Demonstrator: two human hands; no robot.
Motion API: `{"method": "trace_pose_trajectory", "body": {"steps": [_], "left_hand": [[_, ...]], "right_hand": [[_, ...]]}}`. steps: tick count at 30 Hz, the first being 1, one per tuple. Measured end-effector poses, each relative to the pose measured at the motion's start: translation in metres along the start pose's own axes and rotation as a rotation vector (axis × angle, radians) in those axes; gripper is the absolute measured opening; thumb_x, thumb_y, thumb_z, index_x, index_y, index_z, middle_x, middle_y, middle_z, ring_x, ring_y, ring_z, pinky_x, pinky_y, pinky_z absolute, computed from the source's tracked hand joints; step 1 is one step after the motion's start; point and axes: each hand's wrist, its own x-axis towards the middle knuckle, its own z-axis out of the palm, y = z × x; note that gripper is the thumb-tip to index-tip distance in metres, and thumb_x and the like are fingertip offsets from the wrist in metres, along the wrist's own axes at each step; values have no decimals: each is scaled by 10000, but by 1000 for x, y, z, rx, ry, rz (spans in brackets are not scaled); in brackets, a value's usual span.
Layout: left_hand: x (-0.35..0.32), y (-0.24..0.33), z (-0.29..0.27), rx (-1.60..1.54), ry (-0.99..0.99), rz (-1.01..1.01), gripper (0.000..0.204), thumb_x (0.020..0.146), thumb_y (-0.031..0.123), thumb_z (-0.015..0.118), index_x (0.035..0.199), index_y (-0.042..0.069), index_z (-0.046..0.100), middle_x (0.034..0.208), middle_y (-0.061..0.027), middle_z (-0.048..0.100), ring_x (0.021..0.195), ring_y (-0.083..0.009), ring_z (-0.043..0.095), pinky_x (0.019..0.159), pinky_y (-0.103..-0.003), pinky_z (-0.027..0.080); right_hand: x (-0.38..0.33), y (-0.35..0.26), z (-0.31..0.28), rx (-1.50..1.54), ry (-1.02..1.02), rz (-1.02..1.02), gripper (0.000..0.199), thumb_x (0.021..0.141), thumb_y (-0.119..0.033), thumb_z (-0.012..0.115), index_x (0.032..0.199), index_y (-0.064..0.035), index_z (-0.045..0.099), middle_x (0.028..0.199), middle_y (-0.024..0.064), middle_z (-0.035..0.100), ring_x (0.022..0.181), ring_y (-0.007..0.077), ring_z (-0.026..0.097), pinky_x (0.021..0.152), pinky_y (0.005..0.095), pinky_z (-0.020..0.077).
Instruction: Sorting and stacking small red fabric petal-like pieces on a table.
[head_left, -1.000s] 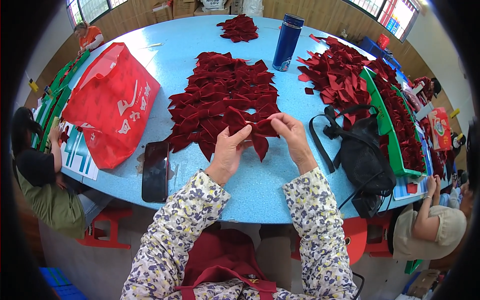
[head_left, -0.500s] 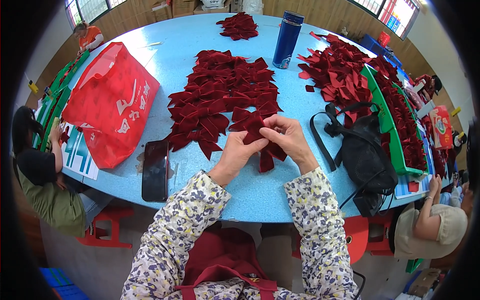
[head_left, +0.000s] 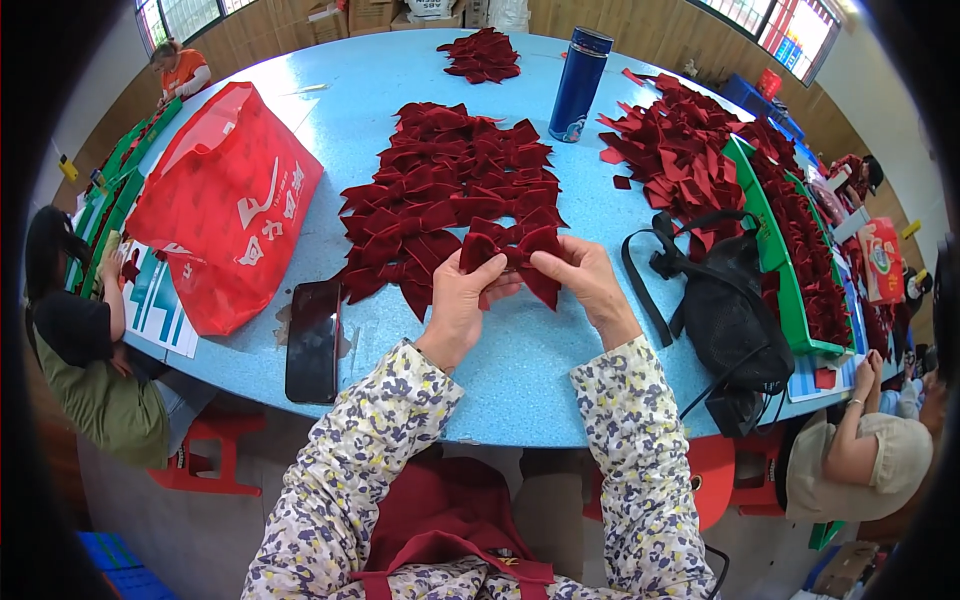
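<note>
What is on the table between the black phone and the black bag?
In the head view, both hands, left hand and right hand, holding a dark red bow, lie between phone and bag.

A craft workshop: several seated workers around a big blue table [head_left: 400,90] heaped with dark-red velvet bows [head_left: 450,190].

Dark red velvet bow [head_left: 512,252]: two puffed loops, pinched centre, tails hanging toward near side. Held flat, just above blue table, near centre, at near edge of heap of dark red bows [head_left: 450,190].
</note>
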Motion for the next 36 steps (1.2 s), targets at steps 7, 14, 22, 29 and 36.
{"method": "trace_pose_trajectory", "body": {"steps": [7,14,22,29,36], "left_hand": [[10,14,-1,206,67,366,187,819,96,656,975,10,598,908,-50,644,759,-148,616,720,-277,494],[5,22,2,858,-159,556,180,810,101,673,942,-7,614,816,-20,636,704,-84,570,673,-229,464],[12,21,-18,577,-149,116,149,818,82,666,937,-5,641,805,-5,647,696,-38,561,641,-175,437],[13,18,-16,440,-154,181,151,813,67,665,945,-1,637,831,-18,655,727,-49,586,668,-180,457],[12,18,-14,345,-206,126,177,808,42,653,974,-13,621,885,-60,657,778,-107,622,715,-225,501]], "right_hand": [[0,-6,-6,-3,-69,-22,224,826,-117,672,1022,-13,641,891,18,655,807,67,580,721,208,460],[0,2,-6,63,-224,-92,185,858,-108,636,1014,-8,633,894,3,635,831,58,573,742,190,451],[3,9,-2,-43,350,-335,94,879,-102,614,920,-19,633,802,-50,576,703,22,496,633,170,396],[-5,0,16,-262,106,-374,61,799,-78,667,804,-20,648,702,-38,582,604,18,452,524,183,353],[-4,4,19,-282,69,-320,77,774,-57,679,838,-17,663,702,-33,593,579,15,443,503,179,339]]}}
